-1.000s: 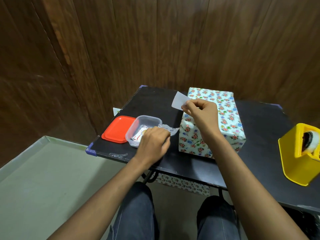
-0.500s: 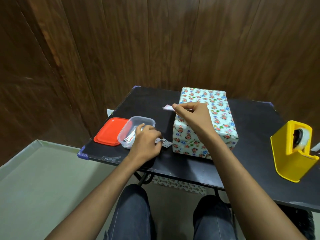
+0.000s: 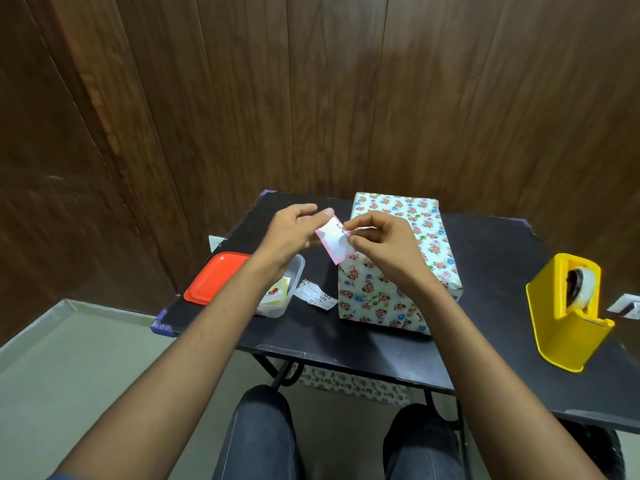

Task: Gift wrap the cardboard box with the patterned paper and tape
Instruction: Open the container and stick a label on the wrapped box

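Wrapped box [image 3: 401,258], covered all over in white paper printed with small flowers, lies on the black table [image 3: 491,258] just right of the frame's centre, its long side running away from the camera. In front of its near left corner, both hands meet over a small pink-edged card [image 3: 334,242] held tilted in the air. Left hand [image 3: 294,233] pinches the card's upper left edge between thumb and fingers. Right hand [image 3: 379,244] has its fingers curled, with thumb and forefinger pinching the card's right edge; this hand hides part of the box's top.

Left of the box, low in the middle of the frame, a clear plastic tub [image 3: 282,296] holds some small printed cards, partly hidden by the left forearm. A red lid [image 3: 213,277] lies flat just beside the tub on its left. A white slip of paper with numbers [image 3: 315,295] lies on the table between the tub and the box. At the right edge of the frame a yellow tape dispenser [image 3: 568,310] stands well apart from the box, a roll of clear tape in it.
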